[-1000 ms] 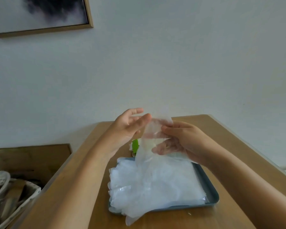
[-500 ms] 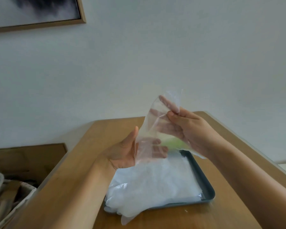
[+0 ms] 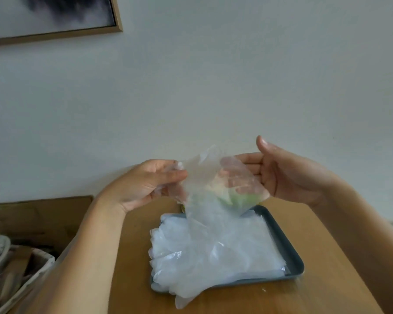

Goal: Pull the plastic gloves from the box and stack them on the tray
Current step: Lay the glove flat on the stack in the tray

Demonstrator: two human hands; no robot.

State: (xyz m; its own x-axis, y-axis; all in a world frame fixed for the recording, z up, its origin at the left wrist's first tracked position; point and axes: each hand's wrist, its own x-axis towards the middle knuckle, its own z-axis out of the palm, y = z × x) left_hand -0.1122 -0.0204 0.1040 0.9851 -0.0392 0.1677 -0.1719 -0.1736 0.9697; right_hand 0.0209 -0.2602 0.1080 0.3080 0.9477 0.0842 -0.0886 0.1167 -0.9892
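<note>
A clear plastic glove [image 3: 202,177] hangs in the air above the dark grey tray [image 3: 289,252]. My left hand [image 3: 145,184] pinches its left edge between thumb and fingers. My right hand [image 3: 286,175] is to the right, palm facing left, thumb up, its straight fingers lying behind the glove's upper right part. A thick pile of clear gloves [image 3: 209,252] covers the tray and spills over its near left corner. The green glove box [image 3: 238,198] shows only dimly through the held glove, behind the tray.
The tray sits on a wooden table [image 3: 327,282] against a white wall. A white basket with odds and ends [image 3: 21,275] stands at the lower left, in front of a low wooden surface [image 3: 43,214]. A framed picture [image 3: 55,35] hangs top left.
My right hand released its pinch and straightened its fingers, moving right. My left hand rose and pinched the glove's left edge. The glove is now spread between both hands.
</note>
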